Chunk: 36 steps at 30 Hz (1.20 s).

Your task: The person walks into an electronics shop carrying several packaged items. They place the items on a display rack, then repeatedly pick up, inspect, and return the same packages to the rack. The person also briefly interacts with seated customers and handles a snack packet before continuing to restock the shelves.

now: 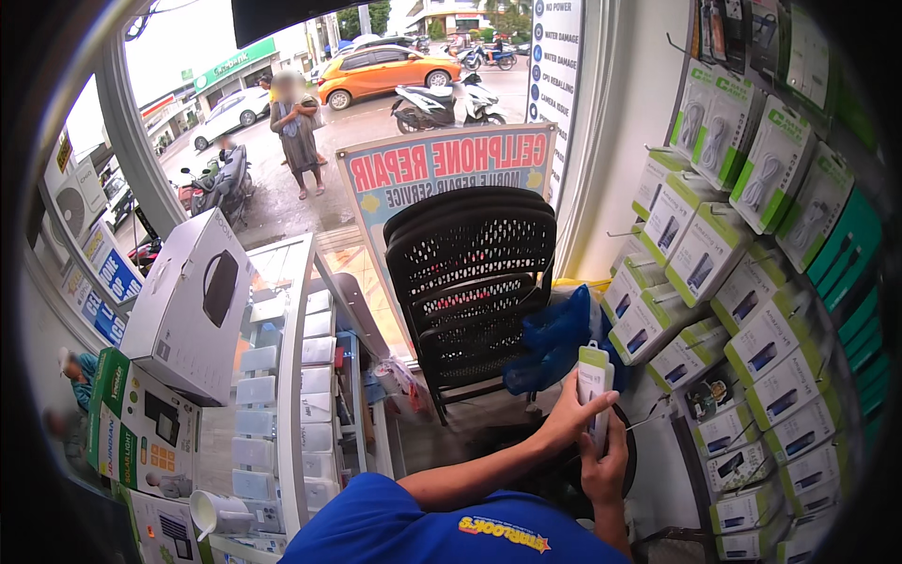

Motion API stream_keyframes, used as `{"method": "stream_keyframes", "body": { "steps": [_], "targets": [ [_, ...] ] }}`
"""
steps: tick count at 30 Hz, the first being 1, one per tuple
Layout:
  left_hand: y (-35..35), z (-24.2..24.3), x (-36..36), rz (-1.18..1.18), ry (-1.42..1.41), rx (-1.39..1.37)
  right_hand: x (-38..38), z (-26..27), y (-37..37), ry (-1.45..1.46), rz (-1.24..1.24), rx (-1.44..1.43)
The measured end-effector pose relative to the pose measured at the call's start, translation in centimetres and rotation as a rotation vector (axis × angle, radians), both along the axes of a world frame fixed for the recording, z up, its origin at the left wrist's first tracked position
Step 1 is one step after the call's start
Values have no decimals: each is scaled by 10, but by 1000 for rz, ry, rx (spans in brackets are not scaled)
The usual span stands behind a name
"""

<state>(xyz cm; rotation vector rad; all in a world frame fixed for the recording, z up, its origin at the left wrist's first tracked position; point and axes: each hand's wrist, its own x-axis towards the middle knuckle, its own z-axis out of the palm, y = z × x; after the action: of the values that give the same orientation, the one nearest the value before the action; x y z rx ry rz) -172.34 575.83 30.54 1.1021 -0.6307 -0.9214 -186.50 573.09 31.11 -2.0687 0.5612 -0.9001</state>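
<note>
Both my hands hold a small stack of white and green retail boxes (594, 374) upright in front of my chest, right of the middle of the view. My left hand (572, 412) grips the stack from its left side, thumb across the front. Lower down, my right hand (607, 458) holds it from the right. The box has a hang tab at its top. To the right, rows of similar white and green boxes (764, 359) hang on wall hooks, with packaged white cables (768, 166) above them. Blue plastic bags (550, 345) lie just beyond my hands.
Folded black chairs (468, 268) stand ahead, against a repair sign (451, 144). At left is a glass display case (290, 395) with boxes in it, a large white carton (187, 303) and a white mug (220, 513). Outside, a person (296, 134) stands near the street.
</note>
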Motion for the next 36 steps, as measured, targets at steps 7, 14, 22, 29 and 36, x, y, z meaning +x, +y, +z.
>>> {"method": "stream_keyframes", "body": {
  "steps": [7, 14, 22, 29, 36],
  "targets": [
    [10, 17, 6, -103, -297, -101, -6, -1, -16, -45, 441, 913],
    [33, 24, 29, -103, -160, -95, -5, -17, -7, -49, 438, 1034],
    [47, 15, 29, -81, -215, -13, 10, -26, 7, -18, 464, 1034],
    [52, 37, 37, -95, -385, -77, 15, -18, -4, -21, 484, 947],
    [42, 42, 31, -225, -349, -102, 8, -36, -8, -117, 440, 942]
  ]
}}
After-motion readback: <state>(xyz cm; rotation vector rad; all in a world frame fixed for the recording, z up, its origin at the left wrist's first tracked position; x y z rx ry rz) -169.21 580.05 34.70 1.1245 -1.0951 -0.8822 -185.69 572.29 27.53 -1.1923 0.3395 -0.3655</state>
